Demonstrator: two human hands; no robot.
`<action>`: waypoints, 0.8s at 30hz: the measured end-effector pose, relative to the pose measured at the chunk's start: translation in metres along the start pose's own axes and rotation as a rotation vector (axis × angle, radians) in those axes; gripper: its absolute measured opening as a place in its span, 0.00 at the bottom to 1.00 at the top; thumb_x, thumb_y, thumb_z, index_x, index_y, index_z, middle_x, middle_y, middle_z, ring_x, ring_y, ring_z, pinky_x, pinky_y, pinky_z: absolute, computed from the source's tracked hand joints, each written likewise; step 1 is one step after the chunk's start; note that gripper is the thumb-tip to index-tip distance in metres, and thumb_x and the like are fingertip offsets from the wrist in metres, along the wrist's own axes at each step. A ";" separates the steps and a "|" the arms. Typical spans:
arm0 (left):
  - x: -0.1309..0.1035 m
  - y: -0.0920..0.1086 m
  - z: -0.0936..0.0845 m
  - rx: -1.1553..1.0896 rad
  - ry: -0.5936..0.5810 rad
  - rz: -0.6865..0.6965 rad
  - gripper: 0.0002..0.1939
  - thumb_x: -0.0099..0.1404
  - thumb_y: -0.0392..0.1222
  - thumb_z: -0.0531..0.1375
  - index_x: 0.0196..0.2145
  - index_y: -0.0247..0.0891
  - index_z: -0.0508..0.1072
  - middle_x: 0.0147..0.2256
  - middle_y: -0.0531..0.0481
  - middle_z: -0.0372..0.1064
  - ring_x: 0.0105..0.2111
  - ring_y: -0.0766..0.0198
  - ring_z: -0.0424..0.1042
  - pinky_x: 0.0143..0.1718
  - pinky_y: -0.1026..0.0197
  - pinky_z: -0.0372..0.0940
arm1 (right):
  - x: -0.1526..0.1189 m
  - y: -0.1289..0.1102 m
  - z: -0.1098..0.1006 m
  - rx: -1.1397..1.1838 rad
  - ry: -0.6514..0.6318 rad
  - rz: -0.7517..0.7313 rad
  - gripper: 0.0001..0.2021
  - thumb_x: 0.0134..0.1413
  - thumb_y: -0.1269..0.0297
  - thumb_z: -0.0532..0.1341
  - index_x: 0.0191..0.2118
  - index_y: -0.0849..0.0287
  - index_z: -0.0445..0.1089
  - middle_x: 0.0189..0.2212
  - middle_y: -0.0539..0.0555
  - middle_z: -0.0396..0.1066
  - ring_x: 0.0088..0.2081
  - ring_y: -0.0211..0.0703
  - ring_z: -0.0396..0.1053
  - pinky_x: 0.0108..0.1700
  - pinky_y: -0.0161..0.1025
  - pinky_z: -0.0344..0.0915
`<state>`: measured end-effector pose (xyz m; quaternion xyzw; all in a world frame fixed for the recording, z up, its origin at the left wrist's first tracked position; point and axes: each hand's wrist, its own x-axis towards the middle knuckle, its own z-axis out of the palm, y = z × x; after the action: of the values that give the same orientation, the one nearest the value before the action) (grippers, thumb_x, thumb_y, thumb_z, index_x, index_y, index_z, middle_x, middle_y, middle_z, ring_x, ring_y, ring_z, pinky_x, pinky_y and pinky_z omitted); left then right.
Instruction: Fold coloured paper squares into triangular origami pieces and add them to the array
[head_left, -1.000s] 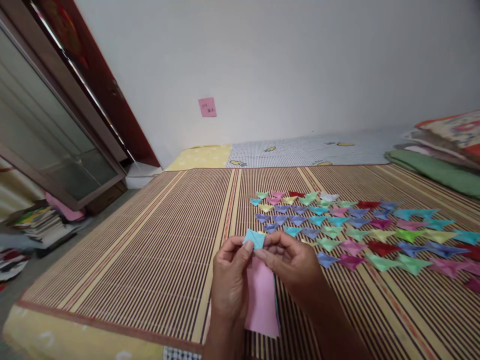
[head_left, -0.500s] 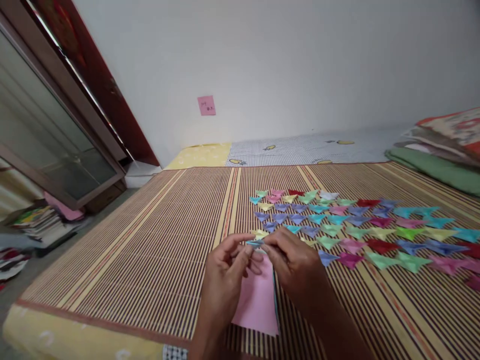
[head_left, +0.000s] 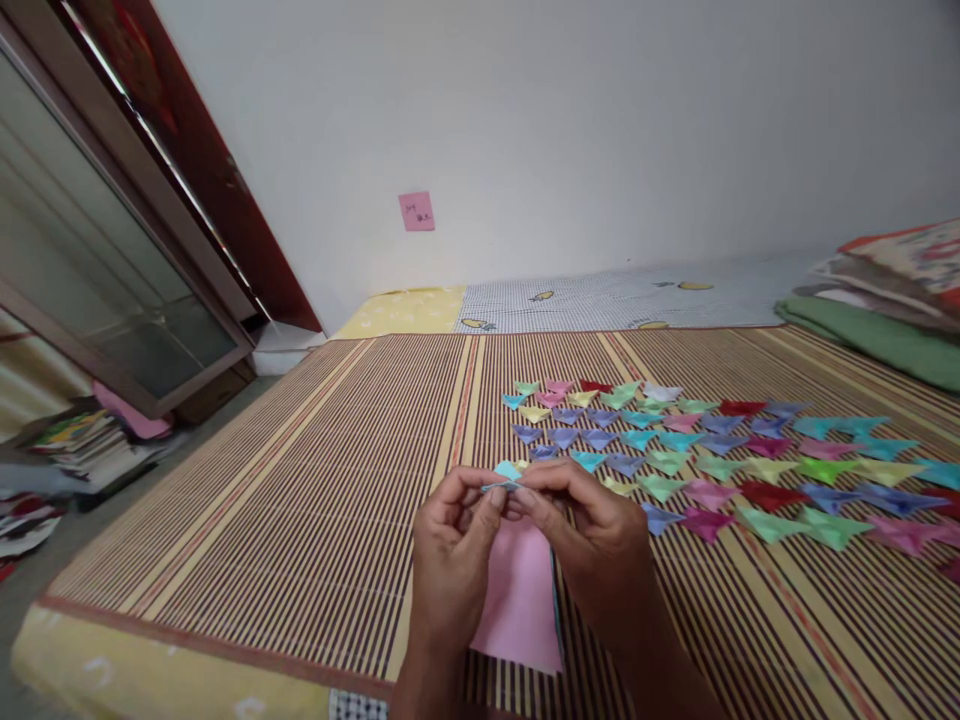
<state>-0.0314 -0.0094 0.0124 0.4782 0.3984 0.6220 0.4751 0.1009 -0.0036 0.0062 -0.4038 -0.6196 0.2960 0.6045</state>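
Observation:
Between the fingertips of both hands is a small folded piece of light-blue paper (head_left: 508,470), its top spread into a pale flap. My left hand (head_left: 454,530) pinches its left end between thumb and forefinger. From the other side, my right hand (head_left: 589,515) grips the right end the same way. Below the hands, a stack of pink paper sheets (head_left: 519,600) lies on the striped mat (head_left: 300,500), a blue edge showing along its right side. Rows of folded paper shapes (head_left: 705,443) in many colours spread over the mat to the right.
Folded cloths and a green blanket (head_left: 870,335) are piled at the far right. A pink note (head_left: 417,211) sticks to the white wall. Books (head_left: 94,440) are stacked on the left, below a glass-panelled door (head_left: 135,250). Yellow cloth (head_left: 150,665) shows past the mat's front edge.
The light-blue paper, flat and narrow before, now shows a raised flap above the fingers. My right-hand fingers have shifted slightly along it. Both hands stay nearly in place.

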 end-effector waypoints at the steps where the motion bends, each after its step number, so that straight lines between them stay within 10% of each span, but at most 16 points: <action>1: 0.000 0.001 0.001 0.000 -0.002 0.002 0.05 0.63 0.40 0.68 0.34 0.37 0.77 0.30 0.51 0.77 0.32 0.64 0.77 0.37 0.64 0.73 | -0.001 0.000 0.000 0.006 0.012 -0.001 0.05 0.61 0.70 0.64 0.34 0.54 0.76 0.34 0.51 0.76 0.39 0.44 0.74 0.41 0.42 0.69; 24: -0.006 -0.004 0.007 0.097 0.147 0.066 0.08 0.63 0.38 0.68 0.30 0.38 0.73 0.27 0.52 0.76 0.29 0.65 0.78 0.33 0.66 0.73 | -0.004 0.001 0.006 0.004 0.101 -0.004 0.06 0.56 0.72 0.64 0.30 0.55 0.71 0.34 0.52 0.76 0.40 0.46 0.75 0.41 0.43 0.70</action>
<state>-0.0233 -0.0138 0.0089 0.4668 0.4460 0.6505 0.4002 0.0949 -0.0054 0.0029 -0.4155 -0.5887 0.2753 0.6365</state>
